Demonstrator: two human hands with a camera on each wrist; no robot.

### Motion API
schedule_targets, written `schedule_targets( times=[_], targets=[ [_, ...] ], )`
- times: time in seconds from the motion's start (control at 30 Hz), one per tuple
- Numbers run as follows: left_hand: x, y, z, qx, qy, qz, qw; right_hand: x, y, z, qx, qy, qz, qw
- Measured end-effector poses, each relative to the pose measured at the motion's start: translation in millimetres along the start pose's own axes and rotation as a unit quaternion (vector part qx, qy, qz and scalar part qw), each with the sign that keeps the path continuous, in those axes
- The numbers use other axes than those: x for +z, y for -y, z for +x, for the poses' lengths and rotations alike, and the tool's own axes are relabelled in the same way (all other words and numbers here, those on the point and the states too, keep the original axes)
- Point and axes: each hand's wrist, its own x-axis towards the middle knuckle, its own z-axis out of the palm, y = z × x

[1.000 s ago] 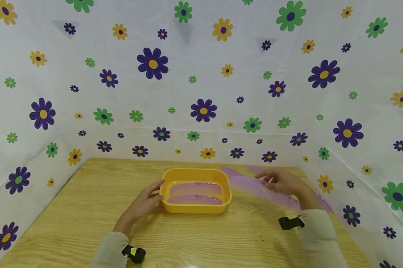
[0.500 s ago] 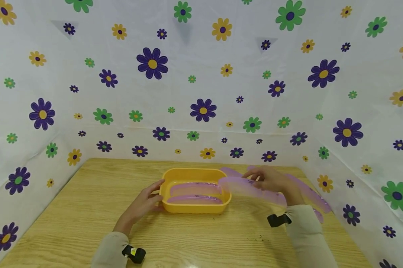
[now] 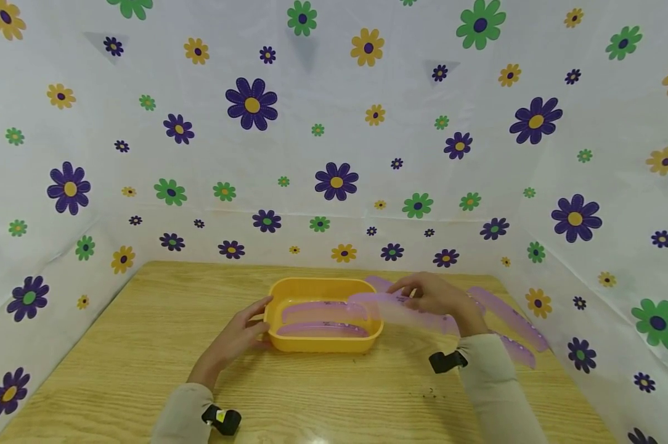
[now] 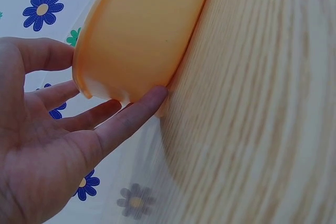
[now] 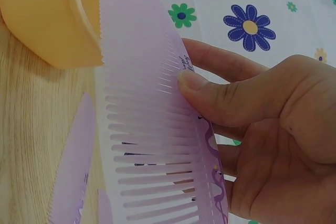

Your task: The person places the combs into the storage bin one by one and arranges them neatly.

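Observation:
A yellow plastic basin (image 3: 325, 345) stands on the table with two purple combs (image 3: 323, 330) lying inside. My left hand (image 3: 240, 333) is at its left end; in the left wrist view the fairly straight, spread fingertips touch the outer wall and rim. My right hand (image 3: 436, 299) pinches a translucent purple comb (image 5: 173, 129) by its printed spine, thumb on the near face. This comb is raised, and in the head view its left end overlaps the basin's right rim. Its teeth show plainly in the right wrist view.
More purple combs (image 3: 514, 320) lie on the wooden table (image 3: 312, 394) to the right, and another comb (image 3: 377, 282) lies behind the held one. Small dark specks (image 3: 431, 392) dot the table at right. A flower-printed white cloth (image 3: 289, 135) surrounds the table's back and sides.
My right hand has moved left with the comb, whose end now reaches over the basin's right rim. Combs at the right have come into fuller view. My left hand stays put.

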Motion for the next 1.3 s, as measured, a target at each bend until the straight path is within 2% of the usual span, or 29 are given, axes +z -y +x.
schedule_targets(
  times=[0.57,1.07,1.3],
  targets=[
    [-0.7,3.6,-1.8,0.008,-0.002,0.006,0.9999,14.6,19.3,23.5,0.024,0.022,0.04,0.9987],
    [0.3,-1.4,-1.9,0.004,0.0,0.005,1.0,21.0,29.4,36.6,-0.007,0.03,0.034,0.9989],
    [-0.1,0.8,-0.6,0.008,0.001,0.003,1.0,23.5,34.9,44.4,0.002,0.042,0.036,0.9985]
  ],
)
